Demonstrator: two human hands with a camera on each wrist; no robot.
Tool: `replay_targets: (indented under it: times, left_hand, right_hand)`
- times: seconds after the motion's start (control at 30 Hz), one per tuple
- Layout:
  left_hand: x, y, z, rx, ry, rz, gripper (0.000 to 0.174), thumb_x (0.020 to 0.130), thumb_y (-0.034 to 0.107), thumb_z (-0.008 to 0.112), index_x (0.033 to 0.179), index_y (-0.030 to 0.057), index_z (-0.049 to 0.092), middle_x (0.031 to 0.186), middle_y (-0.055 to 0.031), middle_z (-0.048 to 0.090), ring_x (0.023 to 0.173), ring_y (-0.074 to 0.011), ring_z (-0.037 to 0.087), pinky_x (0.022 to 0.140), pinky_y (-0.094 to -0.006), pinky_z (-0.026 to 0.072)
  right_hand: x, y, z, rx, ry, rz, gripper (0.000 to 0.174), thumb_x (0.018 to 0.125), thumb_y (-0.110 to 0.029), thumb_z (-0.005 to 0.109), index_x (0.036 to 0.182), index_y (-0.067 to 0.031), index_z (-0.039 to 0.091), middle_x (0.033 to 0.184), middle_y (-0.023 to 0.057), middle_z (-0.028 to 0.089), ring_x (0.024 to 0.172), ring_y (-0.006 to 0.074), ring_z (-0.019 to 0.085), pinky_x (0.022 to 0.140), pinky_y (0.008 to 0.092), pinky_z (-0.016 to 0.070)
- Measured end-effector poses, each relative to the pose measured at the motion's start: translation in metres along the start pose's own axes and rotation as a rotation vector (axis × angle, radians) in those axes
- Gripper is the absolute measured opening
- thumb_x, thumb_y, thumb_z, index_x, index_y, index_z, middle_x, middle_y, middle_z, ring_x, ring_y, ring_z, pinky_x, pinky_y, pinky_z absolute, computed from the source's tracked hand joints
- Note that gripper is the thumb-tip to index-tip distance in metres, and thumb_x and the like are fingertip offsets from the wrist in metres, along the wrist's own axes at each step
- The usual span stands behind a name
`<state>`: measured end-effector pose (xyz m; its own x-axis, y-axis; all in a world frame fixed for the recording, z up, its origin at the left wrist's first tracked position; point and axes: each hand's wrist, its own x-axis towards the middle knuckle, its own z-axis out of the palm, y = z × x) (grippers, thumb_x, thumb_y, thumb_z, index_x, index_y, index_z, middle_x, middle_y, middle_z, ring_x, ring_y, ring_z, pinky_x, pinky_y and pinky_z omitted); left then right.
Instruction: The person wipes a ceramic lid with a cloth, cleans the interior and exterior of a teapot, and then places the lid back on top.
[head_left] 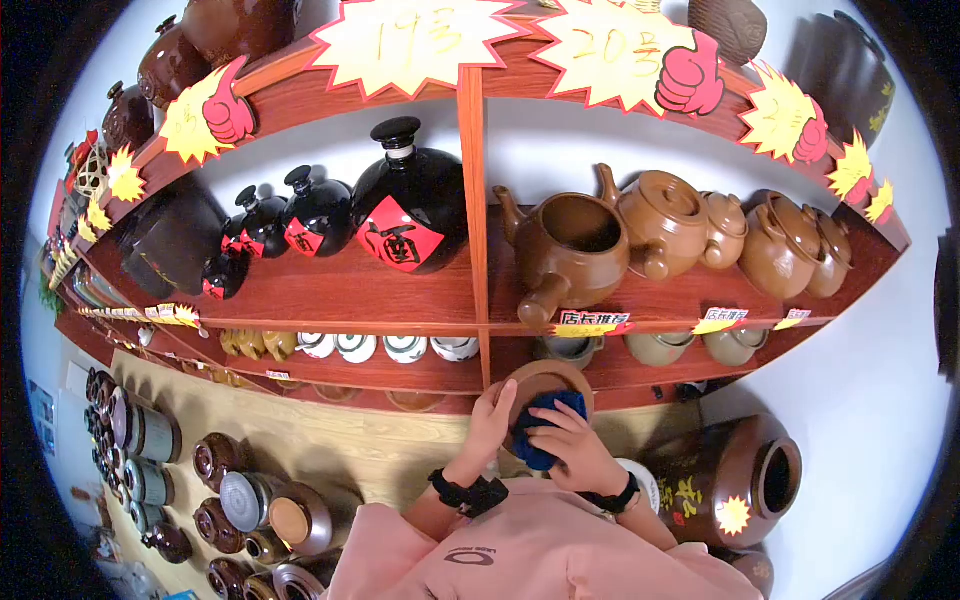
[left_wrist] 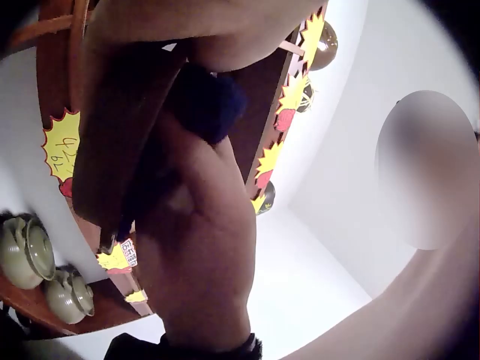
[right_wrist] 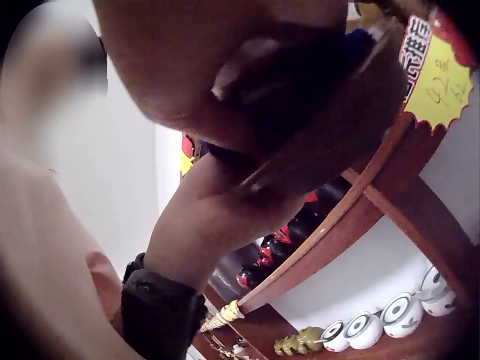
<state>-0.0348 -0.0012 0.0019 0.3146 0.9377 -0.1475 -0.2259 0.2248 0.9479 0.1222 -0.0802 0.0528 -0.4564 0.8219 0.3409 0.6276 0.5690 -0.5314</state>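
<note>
A round brown lid or shallow dish (head_left: 545, 383) is held up before the person's chest. The left hand (head_left: 490, 420) grips its left edge, thumb on the near face. Against its inner face the right hand (head_left: 570, 445) presses a dark blue cloth (head_left: 540, 455), fingers bent over it. In the left wrist view the blue cloth (left_wrist: 206, 105) shows between the right hand (left_wrist: 199, 225) and the dark underside of the piece (left_wrist: 112, 142). The right wrist view shows the cloth (right_wrist: 292, 90) in shadow, with the left hand (right_wrist: 217, 210) below.
Ahead, a red-brown shelf (head_left: 380, 300) carries black bottles (head_left: 410, 200) and brown clay pots, one without a lid (head_left: 580, 240). Several jars (head_left: 220, 460) stand on the floor at the left; a large dark jar (head_left: 730, 480) lies close at the right.
</note>
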Motion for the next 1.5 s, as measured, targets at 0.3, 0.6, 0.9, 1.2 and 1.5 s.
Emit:
replay_targets:
  times: [0.3,0.6,0.9,1.2,1.5]
  left_hand:
    - [0.005,-0.014,-0.004,0.012,0.02,0.028,0.042,0.098,0.032,0.046,0.112,-0.0064,0.055,0.098,-0.0094,0.06,0.091,-0.0129,0.052,0.082,-0.0255,0.0415]
    - [-0.006,0.014,0.013,0.331,0.073,0.164,0.042,0.097,0.032,0.047,0.114,-0.0063,0.052,0.095,-0.0159,0.062,0.089,-0.0189,0.058,0.08,-0.0304,0.045]
    - [-0.004,0.008,0.016,0.279,0.033,0.142,0.043,0.099,0.034,0.043,0.111,-0.0068,0.053,0.095,-0.0167,0.062,0.089,-0.0208,0.058,0.079,-0.0315,0.0453]
    - [0.016,0.009,-0.014,0.08,0.076,0.072,0.048,0.099,0.037,0.041,0.112,-0.0072,0.055,0.1,-0.0118,0.061,0.093,-0.0158,0.055,0.083,-0.0277,0.0431]
    - [0.024,-0.006,-0.016,0.141,0.024,0.04,0.042,0.099,0.031,0.044,0.115,-0.0069,0.053,0.105,-0.0108,0.06,0.096,-0.0145,0.054,0.086,-0.0273,0.0432]
  right_hand:
    - [-0.018,0.006,-0.001,-0.071,0.076,0.084,0.043,0.06,-0.002,0.058,0.103,0.0009,0.06,0.112,0.0153,0.059,0.118,0.0343,0.049,0.1,0.0429,0.0414]
    - [-0.006,0.003,0.001,-0.158,0.267,0.324,0.049,0.064,0.004,0.054,0.114,0.0023,0.054,0.113,0.0205,0.057,0.116,0.0397,0.048,0.1,0.0444,0.0389]
    - [0.013,0.007,0.01,0.082,0.256,0.183,0.045,0.064,0.007,0.051,0.109,0.003,0.055,0.113,0.024,0.056,0.114,0.0409,0.049,0.1,0.0458,0.037]
    - [0.005,0.024,0.0,-0.04,0.068,0.101,0.044,0.06,0.002,0.055,0.103,0.0004,0.06,0.109,0.0184,0.059,0.112,0.0355,0.05,0.1,0.0448,0.0395]
    - [0.026,0.019,0.003,0.047,0.324,0.307,0.053,0.064,0.009,0.047,0.116,-0.0008,0.055,0.121,0.0208,0.054,0.124,0.038,0.043,0.105,0.045,0.0337]
